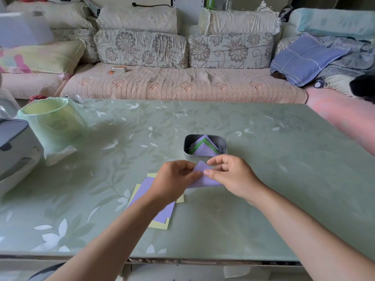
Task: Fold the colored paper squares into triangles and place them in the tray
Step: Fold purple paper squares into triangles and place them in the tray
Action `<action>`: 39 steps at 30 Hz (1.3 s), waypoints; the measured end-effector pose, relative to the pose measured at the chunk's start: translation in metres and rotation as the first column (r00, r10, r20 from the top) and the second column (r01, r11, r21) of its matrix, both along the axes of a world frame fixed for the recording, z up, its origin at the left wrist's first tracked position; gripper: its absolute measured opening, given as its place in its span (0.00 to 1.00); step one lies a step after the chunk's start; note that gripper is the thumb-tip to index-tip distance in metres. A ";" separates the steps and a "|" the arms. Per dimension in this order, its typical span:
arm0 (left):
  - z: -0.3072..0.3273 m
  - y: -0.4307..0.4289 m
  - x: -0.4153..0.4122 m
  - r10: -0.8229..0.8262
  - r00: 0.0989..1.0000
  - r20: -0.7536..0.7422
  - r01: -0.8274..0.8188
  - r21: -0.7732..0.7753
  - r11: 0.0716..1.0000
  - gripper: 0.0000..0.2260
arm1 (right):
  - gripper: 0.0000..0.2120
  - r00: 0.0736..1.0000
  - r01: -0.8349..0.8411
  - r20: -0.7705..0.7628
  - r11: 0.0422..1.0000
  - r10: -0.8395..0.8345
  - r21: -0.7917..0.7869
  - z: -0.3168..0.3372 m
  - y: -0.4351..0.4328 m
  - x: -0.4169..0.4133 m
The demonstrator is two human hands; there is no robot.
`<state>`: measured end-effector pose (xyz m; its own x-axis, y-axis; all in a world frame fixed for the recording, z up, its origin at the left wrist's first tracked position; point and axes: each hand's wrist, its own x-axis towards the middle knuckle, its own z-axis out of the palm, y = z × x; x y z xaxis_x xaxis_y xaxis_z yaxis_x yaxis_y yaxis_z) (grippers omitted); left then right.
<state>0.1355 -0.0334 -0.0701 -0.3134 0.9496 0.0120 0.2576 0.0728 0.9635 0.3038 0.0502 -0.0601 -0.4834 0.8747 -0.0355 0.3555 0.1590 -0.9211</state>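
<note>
The purple paper [205,180] is held just above the table [274,179], in front of the person at centre. It is already folded to a triangle. Its apex points to 12 o'clock, toward the tray [222,141], and its long edge runs from 9 o'clock to 3 o'clock.

The left hand [176,176] pinches the 9 o'clock end of the paper between thumb and curled fingers. The right hand [230,175] pinches the 3 o'clock side, with the thumb on the upper face and the index finger curled over the apex. The two thumbs nearly meet at the middle of the sheet.

The tray is a dark metal tin with rounded corners, at 12 o'clock from the hands and just beyond them. It contains folded triangles [204,149], purple and green, overlapped with their apexes toward 12 o'clock.

A stack of unfolded squares [162,213], purple over yellow, lies flat at 7 o'clock from the held paper, partly under the left wrist.

A small box [119,68] lies on the sofa seat; its label is too small to read.

The table carries a glossy pale green cover with a leaf and flower pattern. A bin [54,122] with a green liner stands at 10 o'clock, beside a grey-and-white appliance [12,145]. A floral-cushioned sofa [182,84] spans the far side, with a blue checked pillow [304,59] at 2 o'clock.
</note>
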 end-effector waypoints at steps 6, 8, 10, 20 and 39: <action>-0.004 0.001 0.000 -0.028 0.999 -0.032 0.028 0.010 1.000 0.02 | 0.02 1.000 -0.007 0.025 0.998 0.006 0.056 -0.001 -0.002 0.000; -0.007 0.002 0.001 0.008 0.994 -0.107 -0.004 0.042 0.999 0.02 | 0.02 1.000 -0.010 0.016 0.997 0.009 0.076 -0.002 -0.002 -0.001; -0.010 0.003 0.003 0.072 0.979 -0.190 -0.059 0.076 0.995 0.02 | 0.03 1.000 -0.016 0.004 0.994 0.016 0.107 -0.002 -0.002 -0.001; -0.015 0.002 0.012 0.099 0.972 -0.213 -0.084 0.081 0.993 0.13 | 0.07 0.984 -0.090 0.177 0.916 0.021 0.391 -0.009 -0.010 -0.006; -0.010 0.001 0.018 0.153 0.954 -0.259 -0.134 0.092 0.987 0.15 | 0.10 0.976 -0.089 0.216 0.899 -0.006 0.429 -0.008 -0.011 -0.007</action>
<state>0.1537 -0.0322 -0.0804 -0.4226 0.8883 0.1798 0.4956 0.0604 0.8665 0.2969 0.0389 -0.0685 -0.5428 0.8050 0.2395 0.5145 0.5441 -0.6627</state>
